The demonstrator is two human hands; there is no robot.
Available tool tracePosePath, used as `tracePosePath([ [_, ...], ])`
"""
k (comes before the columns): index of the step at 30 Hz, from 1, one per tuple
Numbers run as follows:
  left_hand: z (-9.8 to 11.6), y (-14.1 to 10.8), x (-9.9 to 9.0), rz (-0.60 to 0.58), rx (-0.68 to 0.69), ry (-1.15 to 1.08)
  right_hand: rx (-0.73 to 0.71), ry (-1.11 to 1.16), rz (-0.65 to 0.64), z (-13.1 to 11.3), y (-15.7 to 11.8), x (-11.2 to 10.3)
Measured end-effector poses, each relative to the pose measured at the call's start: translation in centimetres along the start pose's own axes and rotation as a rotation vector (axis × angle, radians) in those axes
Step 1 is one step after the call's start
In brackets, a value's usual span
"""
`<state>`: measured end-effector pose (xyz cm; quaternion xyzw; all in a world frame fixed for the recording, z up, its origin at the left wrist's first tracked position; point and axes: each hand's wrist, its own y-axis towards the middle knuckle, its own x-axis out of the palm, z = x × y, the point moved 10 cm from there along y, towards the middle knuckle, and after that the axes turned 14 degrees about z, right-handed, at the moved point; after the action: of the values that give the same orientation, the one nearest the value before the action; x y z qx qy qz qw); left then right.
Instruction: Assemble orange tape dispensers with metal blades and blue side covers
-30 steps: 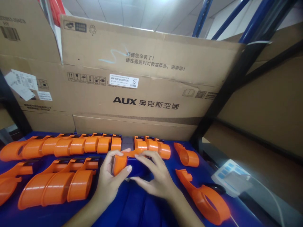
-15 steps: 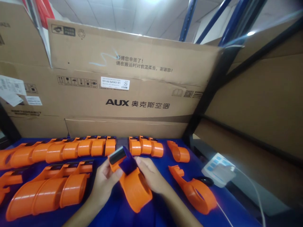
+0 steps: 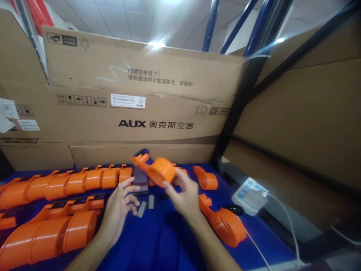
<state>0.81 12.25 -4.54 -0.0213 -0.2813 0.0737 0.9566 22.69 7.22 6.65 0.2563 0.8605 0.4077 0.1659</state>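
My right hand [image 3: 184, 192] grips an orange plastic tape dispenser [image 3: 162, 170] by its round end. The dispenser is raised above the blue surface, tilted, with its dark blue end pointing to the upper left. My left hand [image 3: 121, 201] is open, fingers spread, and holds nothing. Just right of its fingertips lie two small grey strips [image 3: 142, 209]. Behind them a dark phone-like slab [image 3: 140, 184] rests on the surface, partly hidden by the raised dispenser.
Several matching dispensers stand in a back row [image 3: 76, 182] and a front-left group [image 3: 50, 231]. Two orange pieces without blue ends [image 3: 225, 224] lie at right, near a white power strip [image 3: 249, 197] with cables. A cardboard wall [image 3: 158, 109] closes the back.
My left hand has let go of the dispenser and opened. My right hand has lifted it up and away, revealing the grey strips. The view has shifted slightly right.
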Motion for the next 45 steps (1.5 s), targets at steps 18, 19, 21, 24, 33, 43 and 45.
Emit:
tracePosePath([
  [18, -0.9, -1.9, 1.4, -0.155, -0.013, 0.173, 0.364, -1.031, 0.027, 9.1, 3.5, -8.4],
  [19, -0.9, -2.0, 1.7, -0.174, -0.011, 0.190, 0.365, -1.039, 0.009, 9.3, 3.4, -8.2],
  [21, -1.1, -2.2, 2.2, -0.216, -0.004, 0.230, 0.362, -1.053, -0.020, 9.7, 3.2, -7.8],
  [24, -1.8, -2.3, 2.8, -0.275, -0.003, 0.306, 0.353, -1.063, -0.081, 10.2, 3.0, -7.2],
  [33, -4.1, -4.0, 3.9, -0.435, -0.033, 0.465, 0.235, -1.163, -0.447, 5.8, 2.5, -10.2],
  [43, -5.4, -6.6, 4.8, -0.660, -0.071, 0.695, 0.494, -1.193, -0.710, 8.5, -1.2, -12.8],
  [45, -5.3, -6.5, 4.8, -0.657, -0.062, 0.702, 0.466, -1.155, -0.717, 8.4, -1.6, -12.0],
])
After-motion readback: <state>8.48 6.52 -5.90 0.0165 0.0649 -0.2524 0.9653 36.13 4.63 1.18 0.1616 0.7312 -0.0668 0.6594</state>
